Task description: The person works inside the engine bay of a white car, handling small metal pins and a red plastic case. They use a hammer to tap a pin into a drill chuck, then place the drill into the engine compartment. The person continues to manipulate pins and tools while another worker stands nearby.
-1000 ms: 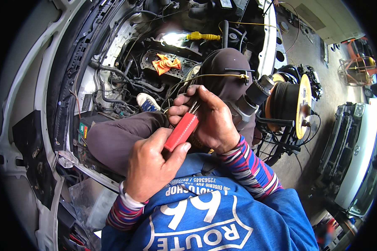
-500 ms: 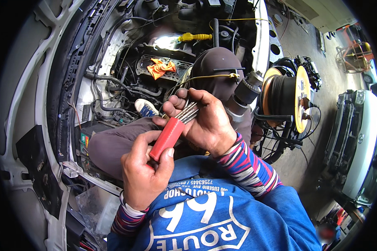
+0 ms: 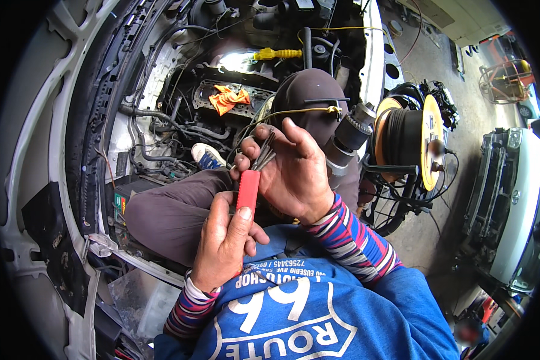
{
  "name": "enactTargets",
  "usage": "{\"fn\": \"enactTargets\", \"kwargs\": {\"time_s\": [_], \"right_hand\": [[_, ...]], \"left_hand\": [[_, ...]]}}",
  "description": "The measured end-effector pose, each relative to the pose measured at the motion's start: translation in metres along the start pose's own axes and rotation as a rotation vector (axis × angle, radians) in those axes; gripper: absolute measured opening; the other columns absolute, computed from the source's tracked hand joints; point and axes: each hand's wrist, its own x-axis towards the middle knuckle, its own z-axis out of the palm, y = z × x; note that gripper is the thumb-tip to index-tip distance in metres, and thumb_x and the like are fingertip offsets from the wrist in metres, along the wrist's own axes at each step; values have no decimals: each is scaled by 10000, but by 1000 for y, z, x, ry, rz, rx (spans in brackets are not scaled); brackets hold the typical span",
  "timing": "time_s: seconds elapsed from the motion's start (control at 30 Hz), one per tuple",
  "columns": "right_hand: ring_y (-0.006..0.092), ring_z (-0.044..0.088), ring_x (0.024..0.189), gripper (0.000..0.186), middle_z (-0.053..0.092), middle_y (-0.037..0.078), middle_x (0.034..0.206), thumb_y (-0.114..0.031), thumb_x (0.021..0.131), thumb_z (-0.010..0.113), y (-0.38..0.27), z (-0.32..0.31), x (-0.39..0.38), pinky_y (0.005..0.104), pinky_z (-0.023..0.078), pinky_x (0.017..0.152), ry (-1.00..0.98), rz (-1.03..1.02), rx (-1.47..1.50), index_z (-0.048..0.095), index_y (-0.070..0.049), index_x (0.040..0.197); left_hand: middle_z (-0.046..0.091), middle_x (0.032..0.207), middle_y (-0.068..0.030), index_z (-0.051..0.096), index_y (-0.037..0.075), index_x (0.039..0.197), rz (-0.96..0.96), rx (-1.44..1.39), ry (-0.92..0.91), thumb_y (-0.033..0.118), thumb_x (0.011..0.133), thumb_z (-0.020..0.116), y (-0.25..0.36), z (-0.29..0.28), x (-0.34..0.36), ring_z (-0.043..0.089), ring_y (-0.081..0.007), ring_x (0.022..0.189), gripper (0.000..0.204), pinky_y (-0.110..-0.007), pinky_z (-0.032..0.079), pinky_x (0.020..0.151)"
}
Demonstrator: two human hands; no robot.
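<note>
Between thumb and fingers, my left hand (image 3: 225, 243) grips a flat red sleeve (image 3: 248, 191) with a ridged edge, standing nearly upright in front of my chest. Thin metal drill bits (image 3: 264, 157) stick out of its top. My right hand (image 3: 294, 162) is palm up, its fingers curled around the bits and its thumb raised away from them. How many bits stay inside the sleeve is hidden. Beyond my right hand, a drill with a metal chuck (image 3: 357, 125) lies by my knee. A black T-shaped chuck key (image 3: 327, 100) hangs on a yellow cord there.
I sit in a car's engine bay, legs bent among hoses. An orange cloth (image 3: 227, 99) lies on the engine block (image 3: 255, 103), near a lit yellow work lamp (image 3: 276, 54). To the right stand a cable reel (image 3: 432, 141) and a detached white bumper (image 3: 525, 204).
The red sleeve has turned more upright and edge-on. My right thumb has lifted off the bits, and that hand has opened somewhat. My left hand has shifted slightly right.
</note>
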Motion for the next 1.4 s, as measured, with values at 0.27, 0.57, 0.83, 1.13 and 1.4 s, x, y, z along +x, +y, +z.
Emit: {"fn": "enactTargets", "kwargs": {"time_s": [0.27,0.57,0.83,1.13,1.4], "right_hand": [[307,642,1080,221,625,115,1061,-95,1005,601,6,-3,-2,471,506,1008,-33,6,-197,500,-93,1202],[291,658,1013,114,619,84,1007,-199,1061,551,8,-10,1,446,536,959,-63,-3,-125,511,-105,1111],[310,671,977,123,634,101,986,-212,1062,547,5,-7,-1,474,560,933,30,-28,-58,520,-104,1114],[304,671,932,132,630,113,959,-206,1064,506,-1,-6,1,538,575,928,82,58,56,525,-102,1144],[204,552,800,145,541,56,891,-241,1075,485,-3,-15,4,440,564,786,-15,111,195,524,-108,1117]], "left_hand": [[670,776,-82,495,14,1183,-15,-123,14,320,1094,470,2,-2,-1,530,-43,585,320,-197,441,547],[655,765,-58,537,-40,1174,-62,-137,30,249,1046,566,7,-14,-6,517,-34,587,317,-192,434,550],[672,782,-92,551,-32,1225,47,16,8,310,1023,580,7,-9,-5,540,-54,584,397,-194,433,551],[655,740,-104,588,-36,1060,292,241,171,51,858,663,-9,-8,2,625,-134,617,233,-301,483,576],[652,761,-119,564,-45,1069,243,301,95,41,855,627,-4,-13,-3,628,-143,648,239,-298,490,609]]}}
